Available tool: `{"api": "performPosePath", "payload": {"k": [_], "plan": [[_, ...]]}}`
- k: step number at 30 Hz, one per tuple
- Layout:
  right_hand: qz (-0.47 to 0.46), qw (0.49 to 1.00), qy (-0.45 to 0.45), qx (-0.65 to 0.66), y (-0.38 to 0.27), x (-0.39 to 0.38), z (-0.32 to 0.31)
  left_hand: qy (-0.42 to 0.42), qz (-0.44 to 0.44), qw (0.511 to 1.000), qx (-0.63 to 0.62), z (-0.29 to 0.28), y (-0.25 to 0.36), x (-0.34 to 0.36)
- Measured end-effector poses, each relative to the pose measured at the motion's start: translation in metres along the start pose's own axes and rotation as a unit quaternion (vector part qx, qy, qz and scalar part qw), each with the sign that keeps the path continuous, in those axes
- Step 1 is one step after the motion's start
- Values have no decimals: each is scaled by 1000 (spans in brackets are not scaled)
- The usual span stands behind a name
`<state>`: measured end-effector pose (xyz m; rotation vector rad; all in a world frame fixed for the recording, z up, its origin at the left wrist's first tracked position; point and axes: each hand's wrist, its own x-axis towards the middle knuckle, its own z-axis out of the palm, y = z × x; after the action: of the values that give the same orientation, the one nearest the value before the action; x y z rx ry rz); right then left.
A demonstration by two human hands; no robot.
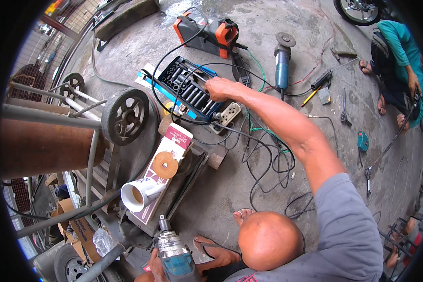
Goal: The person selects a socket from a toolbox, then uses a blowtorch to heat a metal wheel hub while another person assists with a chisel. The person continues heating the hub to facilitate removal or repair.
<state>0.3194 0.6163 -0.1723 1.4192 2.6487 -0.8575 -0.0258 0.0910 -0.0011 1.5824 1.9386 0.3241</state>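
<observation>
At the lower left my left hand (158, 267) is wrapped round the side of a teal and silver impact wrench (172, 249), whose square drive points up and away. My right arm stretches forward to a blue socket set case (203, 112) lying on the floor. Over the far right part of its rows of dark sockets (192, 94), my right hand (221, 88) has its fingers closed; what they grip is hidden. A white power strip (230, 112) with a plug in it lies just nearer than that hand. My bent knee (270, 239) shows at bottom centre.
A long box (176, 141) carries a tan disc (164, 165) and a white mug (135, 196). A wheeled cart (126, 116) with a rusty cylinder stands left. Ahead are an orange-black machine (207, 35) and an angle grinder (282, 66). Cables (268, 164) tangle centrally. Another person (399, 70) crouches right.
</observation>
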Motion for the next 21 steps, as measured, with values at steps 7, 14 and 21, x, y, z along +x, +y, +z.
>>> {"api": "performPosePath", "payload": {"k": [7, 14, 21], "plan": [[33, 999, -24, 31, 2, 18, 19, -15, 6, 1000, 18, -2, -13, -4], [16, 997, 11, 73, 12, 27, 31, -4, -8, 1000, 6, 0, 0, 1], [173, 961, 29, 212, 13, 42, 47, -8, -7, 1000, 5, 2, 7, 6]]}}
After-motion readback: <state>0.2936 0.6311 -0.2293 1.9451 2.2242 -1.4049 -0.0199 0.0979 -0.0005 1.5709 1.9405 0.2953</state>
